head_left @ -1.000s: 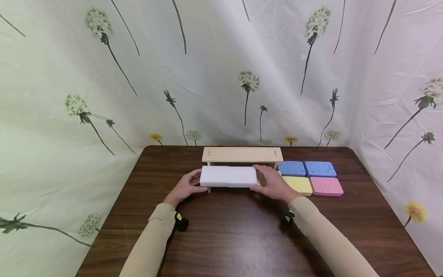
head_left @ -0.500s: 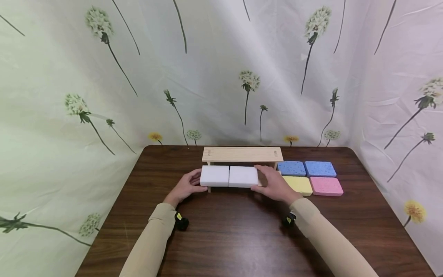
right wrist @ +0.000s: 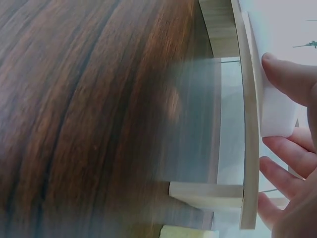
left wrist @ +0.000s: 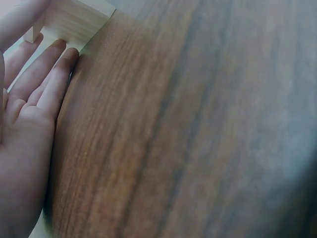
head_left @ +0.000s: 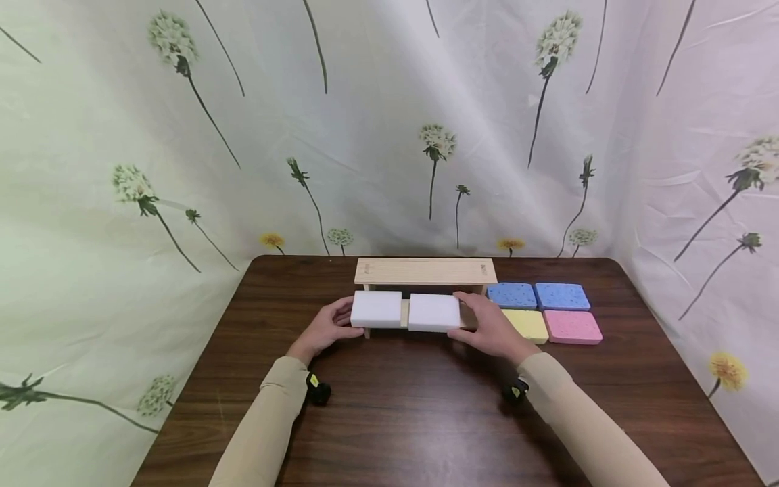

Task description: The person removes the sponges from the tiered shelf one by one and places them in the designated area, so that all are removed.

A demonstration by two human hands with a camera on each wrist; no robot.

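Two white sponge blocks lie side by side on the lower board of a small two-tier wooden shelf [head_left: 426,271], with a narrow gap of bare wood between them. At the outer end of the left white sponge [head_left: 376,309], my left hand [head_left: 324,333] holds on, thumb in front and fingers behind; the left wrist view shows its fingers beside pale wood. My right hand [head_left: 491,328] pinches the right white sponge [head_left: 435,312] by its right end. In the right wrist view, the thumb [right wrist: 287,77] presses its front, and the lower fingers are close to the shelf board [right wrist: 250,148].
Right of the shelf lie two blue sponges [head_left: 562,296], a yellow sponge [head_left: 527,326] partly behind my right hand, and a pink sponge [head_left: 573,327]. Everything stands on a dark wooden table [head_left: 389,419], with a flower-printed white cloth [head_left: 377,149] hanging behind it.
The right white sponge has slid rightward with my right hand, away from the left one. They touched or overlapped earlier; now a gap shows. The left hand stays put.
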